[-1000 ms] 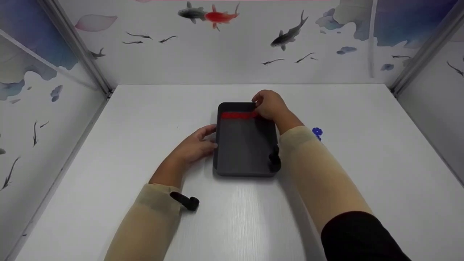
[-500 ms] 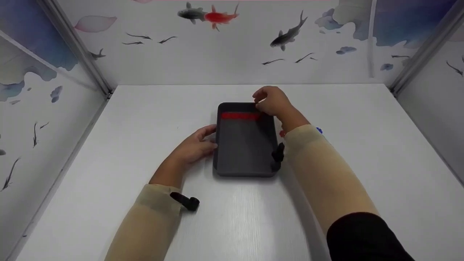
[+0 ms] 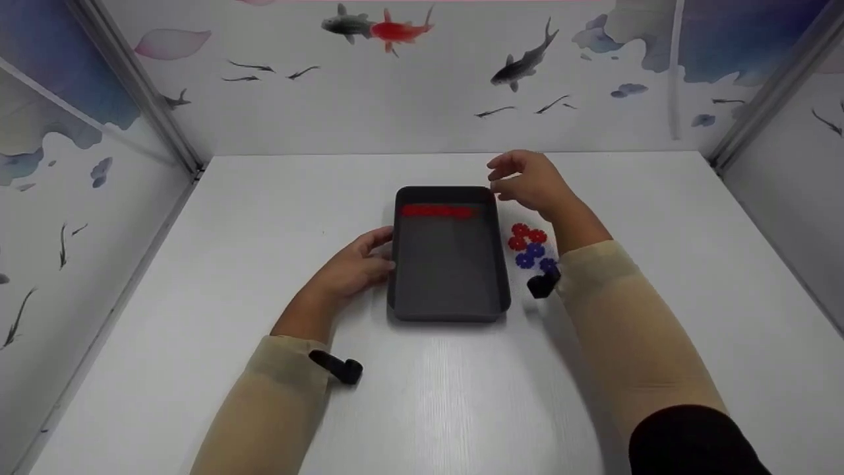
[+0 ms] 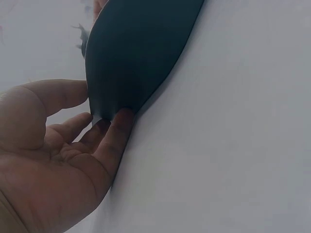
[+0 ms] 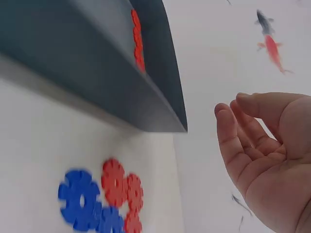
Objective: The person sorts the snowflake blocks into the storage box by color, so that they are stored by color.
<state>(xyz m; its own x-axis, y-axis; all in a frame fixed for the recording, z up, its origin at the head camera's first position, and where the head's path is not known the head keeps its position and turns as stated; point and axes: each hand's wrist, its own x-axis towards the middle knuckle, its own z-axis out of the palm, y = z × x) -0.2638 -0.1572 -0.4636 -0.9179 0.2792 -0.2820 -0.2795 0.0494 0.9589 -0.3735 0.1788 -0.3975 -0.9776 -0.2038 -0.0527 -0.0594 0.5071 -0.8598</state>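
A dark grey rectangular tray (image 3: 450, 264) lies in the middle of the table in the head view. Along its far end runs a row of red notched discs (image 3: 438, 211). My left hand (image 3: 356, 270) rests with fingertips and thumb against the tray's left outer wall; the left wrist view shows these digits (image 4: 119, 136) touching the dark wall. Over the tray's far right corner hovers my right hand (image 3: 531, 181), holding nothing. Its fingers (image 5: 233, 141) are loosely bent, apart from the tray in the right wrist view.
Right of the tray lie several loose notched discs: red discs (image 3: 519, 231) and blue discs (image 3: 525, 260), near the right wrist's black camera mount (image 3: 544, 284). Another black mount (image 3: 337, 367) sits on the left sleeve. A panel with painted fish (image 3: 524, 59) closes the far side.
My right hand has lifted away from the tray's far right corner and moved right, uncovering the row's right end and the loose discs. The left hand and tray have stayed put.
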